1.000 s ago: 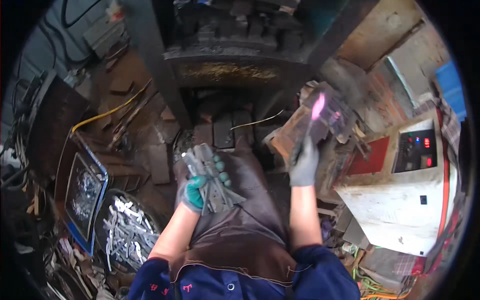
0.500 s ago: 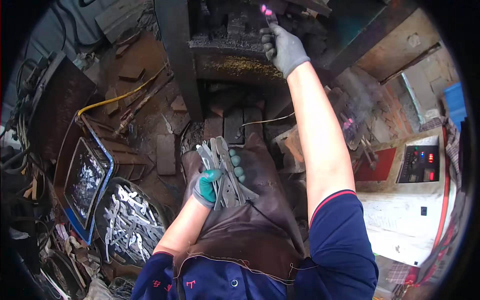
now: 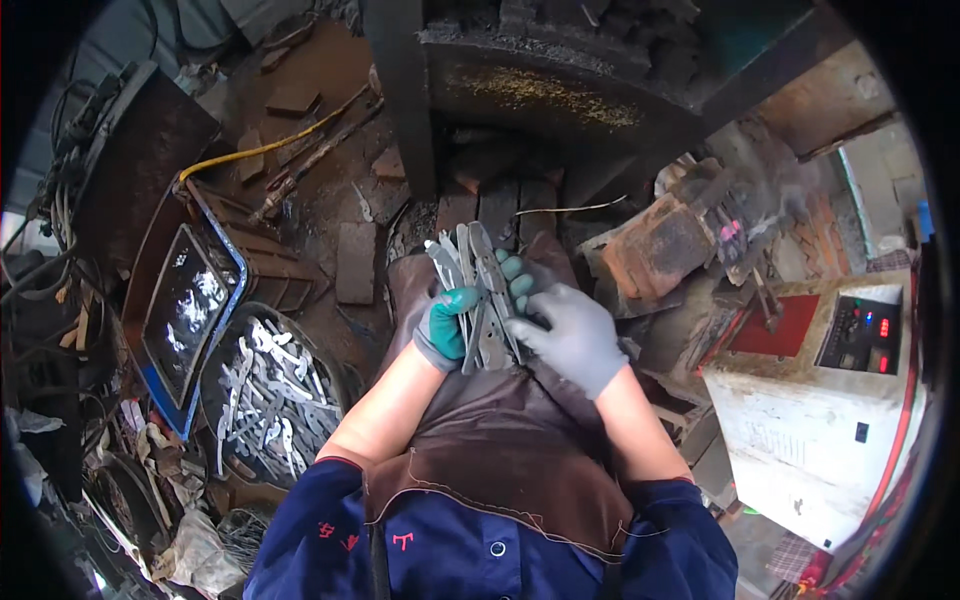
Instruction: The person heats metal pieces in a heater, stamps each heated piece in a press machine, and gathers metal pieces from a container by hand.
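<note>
My left hand (image 3: 450, 325), in a grey glove with green palm and fingers, is closed round a fanned bundle of flat grey metal blanks (image 3: 484, 270) above my lap. The blanks are long and narrow, with wider, shaped ends. My right hand (image 3: 572, 338), in a grey glove, reaches in from the right. Its thumb and fingers close on the bundle's right edge, at one of the blanks; their tips are partly hidden. A brown apron (image 3: 500, 450) lies under both hands.
On the left, a round tub (image 3: 345, 375) holds many similar metal blanks, beside a blue-edged frame (image 3: 240, 285). Ahead stands a dark, sooty steel structure (image 3: 540, 90). Glowing pink pieces (image 3: 733, 230) lie at right, near a white control cabinet (image 3: 800, 430) with lit displays.
My right hand has come back from the sooty structure, where it held a piece with a glowing end, to the bundle. The left hand still grips the blanks. The view has shifted slightly.
</note>
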A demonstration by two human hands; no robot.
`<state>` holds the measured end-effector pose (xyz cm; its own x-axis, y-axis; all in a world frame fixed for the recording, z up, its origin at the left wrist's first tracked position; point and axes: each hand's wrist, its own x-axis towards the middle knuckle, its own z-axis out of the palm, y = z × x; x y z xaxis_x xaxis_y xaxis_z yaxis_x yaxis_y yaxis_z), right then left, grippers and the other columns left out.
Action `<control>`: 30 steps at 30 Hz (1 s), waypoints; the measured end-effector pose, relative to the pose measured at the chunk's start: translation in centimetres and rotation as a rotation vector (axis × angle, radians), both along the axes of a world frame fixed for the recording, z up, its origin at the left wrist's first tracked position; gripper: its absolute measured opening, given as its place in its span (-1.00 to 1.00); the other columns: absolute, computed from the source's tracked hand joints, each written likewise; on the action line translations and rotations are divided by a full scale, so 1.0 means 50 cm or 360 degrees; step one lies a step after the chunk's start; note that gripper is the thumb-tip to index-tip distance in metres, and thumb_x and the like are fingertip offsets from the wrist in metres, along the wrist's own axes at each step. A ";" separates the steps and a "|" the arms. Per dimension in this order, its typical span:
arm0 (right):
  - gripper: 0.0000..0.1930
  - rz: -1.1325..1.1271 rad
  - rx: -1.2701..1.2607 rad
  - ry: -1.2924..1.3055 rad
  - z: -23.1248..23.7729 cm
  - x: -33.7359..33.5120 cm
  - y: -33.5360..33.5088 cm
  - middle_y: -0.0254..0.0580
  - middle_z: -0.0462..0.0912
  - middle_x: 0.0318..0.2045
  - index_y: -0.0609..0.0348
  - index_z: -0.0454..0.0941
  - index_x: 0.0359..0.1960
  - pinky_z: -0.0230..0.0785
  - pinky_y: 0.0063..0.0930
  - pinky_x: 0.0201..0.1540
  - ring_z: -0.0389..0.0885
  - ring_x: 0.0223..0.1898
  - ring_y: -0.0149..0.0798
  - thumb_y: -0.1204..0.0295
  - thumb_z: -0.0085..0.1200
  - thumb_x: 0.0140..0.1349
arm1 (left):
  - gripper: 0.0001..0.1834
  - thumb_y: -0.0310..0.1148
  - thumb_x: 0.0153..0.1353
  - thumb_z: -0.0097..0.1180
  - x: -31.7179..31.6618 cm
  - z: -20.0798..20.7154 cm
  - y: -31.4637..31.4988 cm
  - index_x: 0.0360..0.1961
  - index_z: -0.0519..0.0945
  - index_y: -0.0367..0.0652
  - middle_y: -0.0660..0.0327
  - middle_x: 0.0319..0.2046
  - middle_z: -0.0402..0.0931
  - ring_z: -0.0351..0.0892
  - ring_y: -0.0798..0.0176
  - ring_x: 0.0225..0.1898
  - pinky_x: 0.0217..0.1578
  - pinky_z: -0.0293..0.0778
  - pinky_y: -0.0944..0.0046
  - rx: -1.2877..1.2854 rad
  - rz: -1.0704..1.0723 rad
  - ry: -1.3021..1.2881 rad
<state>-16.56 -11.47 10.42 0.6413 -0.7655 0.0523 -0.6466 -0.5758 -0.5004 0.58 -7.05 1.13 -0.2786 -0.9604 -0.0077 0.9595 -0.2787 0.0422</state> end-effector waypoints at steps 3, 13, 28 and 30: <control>-0.68 -0.0068 -0.0101 0.0155 -0.004 0.004 -0.005 -0.12 0.56 -0.49 0.11 0.61 -0.48 0.40 -0.20 -0.32 0.56 -0.36 -0.06 0.10 0.13 0.10 | -0.24 -0.38 0.01 0.25 -0.015 0.005 -0.006 0.28 0.25 -0.12 0.14 0.24 0.31 0.24 0.04 0.30 0.30 0.17 0.01 -0.0033 0.0100 -0.0165; -0.67 -0.0221 -0.0066 0.0066 -0.038 -0.005 0.035 -0.12 0.61 -0.53 0.12 0.60 -0.59 0.47 -0.15 -0.39 0.61 -0.44 -0.04 0.16 -0.01 0.14 | -0.13 -0.21 -0.09 0.34 -0.036 0.008 0.008 0.28 0.24 -0.15 0.09 0.23 0.31 0.15 -0.06 0.33 0.37 -0.04 -0.05 -0.0037 0.0181 -0.0613; -0.83 -0.1474 0.0850 -0.2858 -0.149 -0.278 -0.063 -0.29 0.53 -0.41 0.11 0.43 -0.08 0.43 -0.53 -0.41 0.53 -0.44 -0.38 0.43 0.00 0.33 | -0.36 -0.34 0.02 0.31 -0.049 0.028 -0.006 0.16 0.34 -0.05 0.25 0.03 0.46 0.48 0.16 0.05 0.16 0.37 0.02 -0.0024 0.0002 -0.0352; -0.82 -0.1579 0.0805 -0.2906 -0.171 -0.281 -0.079 -0.26 0.55 -0.35 0.09 0.42 -0.07 0.48 -0.49 -0.34 0.56 -0.38 -0.34 0.46 0.01 0.32 | -0.36 -0.34 0.02 0.31 -0.050 0.026 -0.005 0.16 0.34 -0.05 0.25 0.01 0.46 0.48 0.16 0.04 0.16 0.37 0.02 -0.0022 0.0003 -0.0356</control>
<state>-30.61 -15.41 1.86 -0.3979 -0.8748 -0.2763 0.6903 -0.0872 -0.7183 -1.93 -7.32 2.40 -0.2694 -0.9614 -0.0558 0.9264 -0.2746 0.2577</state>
